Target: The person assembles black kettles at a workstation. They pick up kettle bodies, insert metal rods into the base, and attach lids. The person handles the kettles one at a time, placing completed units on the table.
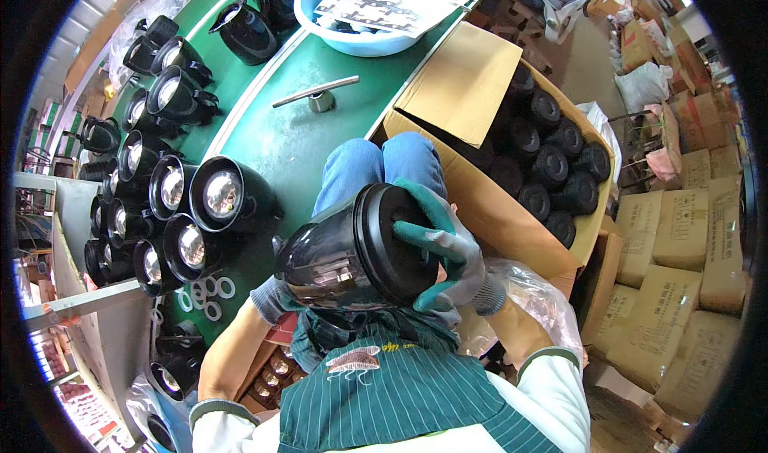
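A large glossy black insulated jug [324,253] lies tilted over my lap, its round black end piece [392,241] facing right. My right hand [454,253], in a teal and grey glove, grips the end piece with fingers curved across its face and rim. At the jug's left lower side is my left hand [290,293], gloved, holding the body from below; its fingers are mostly hidden behind the jug. Whether the end piece is a base or a lid, I cannot tell.
Several black jugs with silvery linings [220,195] crowd the left of the green bench [264,141]. Pale rings [212,287] lie near them. A metal bar on a stub [318,93] stands ahead. Beyond is a blue basin [376,43]; at right, a carton [512,205] of black round parts.
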The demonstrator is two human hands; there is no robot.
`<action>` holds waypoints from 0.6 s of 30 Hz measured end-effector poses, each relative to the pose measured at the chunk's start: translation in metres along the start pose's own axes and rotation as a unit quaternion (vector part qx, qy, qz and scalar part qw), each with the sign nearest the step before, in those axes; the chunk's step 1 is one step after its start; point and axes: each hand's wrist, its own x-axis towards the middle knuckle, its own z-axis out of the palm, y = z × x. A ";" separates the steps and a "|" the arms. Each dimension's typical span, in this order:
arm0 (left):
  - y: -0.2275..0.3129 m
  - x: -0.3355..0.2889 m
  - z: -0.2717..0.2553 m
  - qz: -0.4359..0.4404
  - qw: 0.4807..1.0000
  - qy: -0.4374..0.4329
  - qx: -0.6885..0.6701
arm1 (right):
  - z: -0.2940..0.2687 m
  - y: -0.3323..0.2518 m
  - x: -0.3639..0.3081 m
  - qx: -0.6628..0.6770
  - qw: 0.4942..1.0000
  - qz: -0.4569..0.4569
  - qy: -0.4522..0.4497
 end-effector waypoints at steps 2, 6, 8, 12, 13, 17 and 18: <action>-0.015 -0.015 0.003 -0.041 0.981 -0.029 -0.187 | 0.004 -0.005 -0.002 -0.001 1.000 0.011 -0.005; -0.049 -0.028 0.012 -0.102 0.838 -0.067 -0.531 | 0.002 -0.024 0.012 -0.059 0.996 -0.009 -0.066; -0.071 -0.036 0.017 -0.122 0.719 -0.063 -0.681 | 0.007 -0.018 0.005 -0.008 1.000 0.016 -0.014; -0.109 -0.086 0.016 -0.180 0.774 0.117 -0.596 | 0.018 -0.018 -0.014 0.035 0.993 0.093 0.071; -0.106 -0.087 0.011 -0.085 0.748 0.098 -0.651 | 0.023 -0.018 -0.014 0.044 0.990 0.098 0.093; -0.003 -0.049 -0.028 -0.107 0.928 0.351 0.066 | 0.038 -0.013 -0.019 0.220 0.939 0.183 0.192; 0.028 -0.037 -0.038 -0.080 0.899 0.358 0.238 | 0.042 -0.003 -0.025 0.240 0.925 0.211 0.207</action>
